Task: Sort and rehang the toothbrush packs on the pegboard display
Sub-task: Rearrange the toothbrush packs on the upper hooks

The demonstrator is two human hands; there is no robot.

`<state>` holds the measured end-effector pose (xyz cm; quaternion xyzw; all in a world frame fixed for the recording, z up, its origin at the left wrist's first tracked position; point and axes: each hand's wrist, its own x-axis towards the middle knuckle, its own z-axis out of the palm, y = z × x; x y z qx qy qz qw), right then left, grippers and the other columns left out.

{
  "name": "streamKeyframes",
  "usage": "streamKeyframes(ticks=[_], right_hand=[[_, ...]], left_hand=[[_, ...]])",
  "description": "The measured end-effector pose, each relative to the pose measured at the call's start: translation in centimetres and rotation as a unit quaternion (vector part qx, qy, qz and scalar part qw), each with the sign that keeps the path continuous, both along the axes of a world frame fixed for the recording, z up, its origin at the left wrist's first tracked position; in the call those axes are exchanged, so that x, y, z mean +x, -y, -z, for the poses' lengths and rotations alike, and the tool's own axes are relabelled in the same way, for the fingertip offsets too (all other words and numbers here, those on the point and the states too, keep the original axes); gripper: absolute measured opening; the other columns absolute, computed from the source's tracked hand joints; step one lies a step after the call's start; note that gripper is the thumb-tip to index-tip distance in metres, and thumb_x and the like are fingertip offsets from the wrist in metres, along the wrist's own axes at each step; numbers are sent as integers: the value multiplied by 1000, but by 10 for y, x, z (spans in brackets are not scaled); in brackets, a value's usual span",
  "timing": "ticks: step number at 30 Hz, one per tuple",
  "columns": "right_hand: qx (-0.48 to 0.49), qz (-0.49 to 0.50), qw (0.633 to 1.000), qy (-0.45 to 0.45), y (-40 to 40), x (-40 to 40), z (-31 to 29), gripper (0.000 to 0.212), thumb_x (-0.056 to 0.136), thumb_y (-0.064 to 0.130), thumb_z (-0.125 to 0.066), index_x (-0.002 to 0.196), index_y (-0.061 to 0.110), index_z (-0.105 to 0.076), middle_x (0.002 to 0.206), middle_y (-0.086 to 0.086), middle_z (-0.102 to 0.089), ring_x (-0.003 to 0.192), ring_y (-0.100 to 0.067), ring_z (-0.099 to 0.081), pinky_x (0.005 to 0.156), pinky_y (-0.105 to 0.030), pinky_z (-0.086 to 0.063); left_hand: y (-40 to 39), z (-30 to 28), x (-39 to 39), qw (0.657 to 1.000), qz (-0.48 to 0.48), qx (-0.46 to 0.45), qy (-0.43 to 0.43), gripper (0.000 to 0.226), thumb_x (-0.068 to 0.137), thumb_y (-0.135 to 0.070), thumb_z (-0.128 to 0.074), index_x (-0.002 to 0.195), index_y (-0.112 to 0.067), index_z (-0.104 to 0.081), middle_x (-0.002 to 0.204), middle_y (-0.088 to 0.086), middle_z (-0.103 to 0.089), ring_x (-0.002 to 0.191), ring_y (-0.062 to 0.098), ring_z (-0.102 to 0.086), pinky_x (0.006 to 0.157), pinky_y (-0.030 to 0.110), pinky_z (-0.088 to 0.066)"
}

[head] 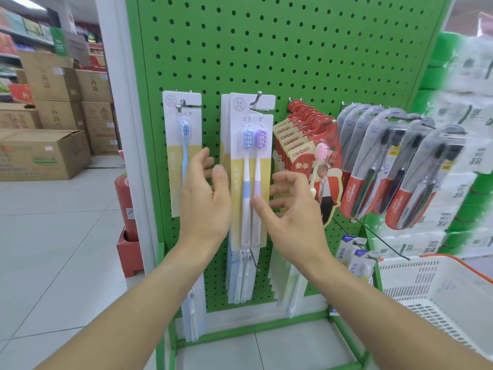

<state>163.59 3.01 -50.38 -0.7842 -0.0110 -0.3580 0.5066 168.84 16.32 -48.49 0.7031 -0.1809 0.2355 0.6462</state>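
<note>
On the green pegboard [266, 49] in a shop aisle with stacked cartons [53, 102] at left, the two-brush pack [249, 169] hangs from its hook — flanked by both hands. Left hand [205, 198] and right hand [290, 206] hover with fingers loosely spread, gripping nothing. Red canban packs [301, 134] and Colgate packs [394, 166] crowd the right; a white basket [440, 289] sits lower right.

Bare pegboard [280, 49] above the hooks lies open; red canban packs [301, 134] crowd the two-brush pack's [250, 166] right edge, a narrow gap flanks its left.
</note>
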Motion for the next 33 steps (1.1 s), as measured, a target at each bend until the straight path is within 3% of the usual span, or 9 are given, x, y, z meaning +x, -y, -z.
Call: streamKeyframes(ticks=[2, 4, 6, 9, 13, 20, 24, 28, 33], right_hand=[[-7, 15, 1000, -19, 0, 2, -2, 53, 89, 31, -78, 132, 25, -47, 107, 12, -63, 83, -3, -64, 70, -14, -51], [-26, 18, 999, -38, 0, 3, -5, 66, 90, 35, -76, 145, 25, -41, 121, 16, -61, 84, 0, -66, 74, -16, -54], [-42, 7, 998, -53, -2, 3, -8, 73, 92, 35, -74, 153, 26, -35, 130, 20, -57, 83, 1, -69, 80, -20, -56], [-53, -14, 997, -61, -4, 3, -10, 56, 95, 31, -71, 146, 25, -49, 119, 29, -59, 80, 0, -68, 75, -16, -55], [-52, 6, 996, -73, -3, 2, -12, 46, 94, 34, -72, 135, 27, -54, 102, 32, -63, 76, -6, -67, 76, -28, -58], [-97, 38, 993, -63, -6, -1, -20, 49, 92, 32, -72, 135, 28, -51, 103, 25, -65, 84, 3, -65, 69, -12, -51], [-163, 62, 984, -48, -13, -1, -25, 63, 83, 44, -77, 133, 30, -42, 97, 17, -69, 89, 0, -67, 74, -25, -54], [-191, 118, 974, -10, -18, 5, -23, 62, 81, 52, -75, 127, 27, -42, 95, 10, -68, 89, -17, -69, 73, -41, -57], [-189, 133, 973, -13, -18, 8, -24, 50, 79, 53, -76, 113, 27, -49, 91, 12, -65, 85, -11, -65, 72, -41, -56]], left_hand=[[0, -1, 5, 1000, 17, 16, -6, 41, 108, -28, -43, 148, -20, -45, 118, -22, -57, 105, -15, -54, 91, 3, -42], [2, 1, 8, 999, 23, 21, 11, 36, 108, -29, -43, 141, -21, -54, 118, -17, -65, 109, -4, -61, 99, 24, -50], [3, 2, 8, 999, 20, 16, 23, 31, 109, -27, -41, 131, -21, -62, 105, -14, -70, 95, -2, -64, 86, 23, -52], [3, 0, 7, 999, 18, -1, 26, 27, 109, -22, -42, 116, -20, -68, 81, -12, -67, 71, 2, -61, 65, 23, -49], [-1, -1, 9, 999, 29, -8, 17, 20, 107, -20, -47, 107, -23, -67, 93, 0, -74, 89, 18, -70, 82, 43, -57], [0, -4, 7, 996, 90, -17, 5, 16, 103, -22, -58, 117, -19, -64, 101, -9, -71, 91, 2, -67, 79, 16, -53], [1, -9, 7, 993, 117, -16, 0, 10, 97, -15, -66, 103, -23, -67, 91, -11, -72, 79, 0, -67, 72, 17, -55], [-1, -12, 4, 989, 145, -4, 5, 9, 96, -13, -67, 99, -20, -70, 90, -7, -74, 84, 11, -70, 72, 17, -56], [-6, -12, 6, 991, 134, 9, -4, 10, 100, -21, -61, 94, -25, -68, 88, -7, -73, 82, 8, -69, 74, 20, -56]])
